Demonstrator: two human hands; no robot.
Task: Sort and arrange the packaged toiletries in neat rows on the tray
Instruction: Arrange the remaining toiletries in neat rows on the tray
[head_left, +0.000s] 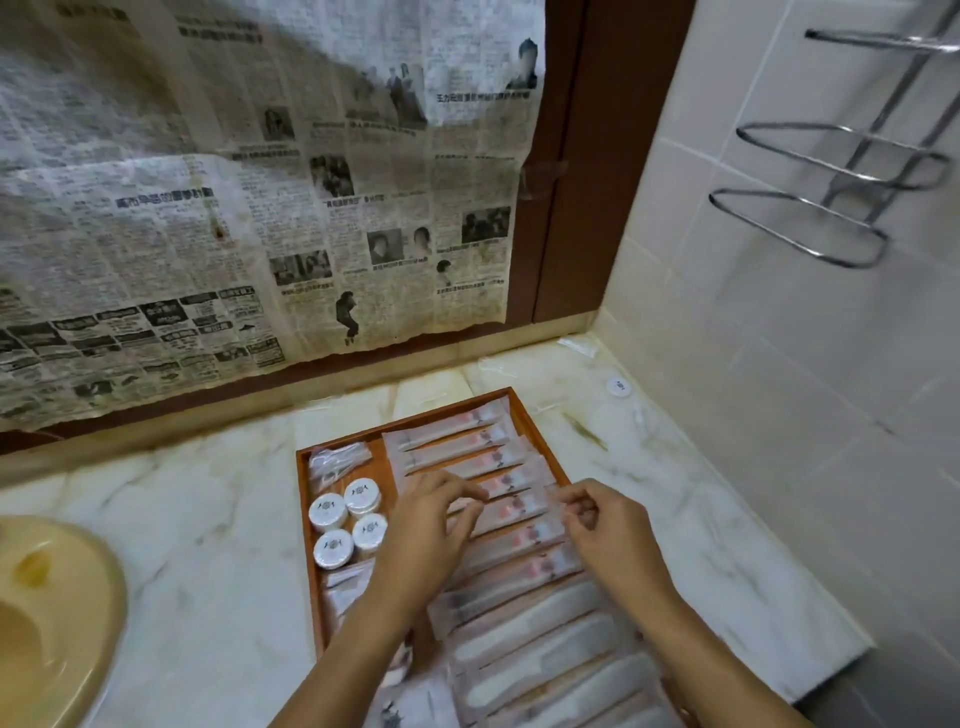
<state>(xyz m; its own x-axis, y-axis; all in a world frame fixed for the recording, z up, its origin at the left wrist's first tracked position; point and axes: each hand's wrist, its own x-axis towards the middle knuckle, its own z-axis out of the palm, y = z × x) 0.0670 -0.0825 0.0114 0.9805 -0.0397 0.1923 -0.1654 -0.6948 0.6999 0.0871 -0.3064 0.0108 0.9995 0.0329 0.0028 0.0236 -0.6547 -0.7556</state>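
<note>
Both hands work the toothbrush-packet row on the wooden tray (306, 525): left hand (431, 525) and right hand (602, 525) pinch one packet (511, 512) by its ends; squaring it comes next.

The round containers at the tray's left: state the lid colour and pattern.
White lids with a small dark emblem in the middle, seen in the head view.

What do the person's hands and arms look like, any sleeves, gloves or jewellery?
Both arms are bare as far as the frame shows: no sleeves in view. The left hand and right hand wear no gloves, and no rings, watch or bracelets show on fingers or wrists. Nails look short; motion blur hides finer detail.
</note>
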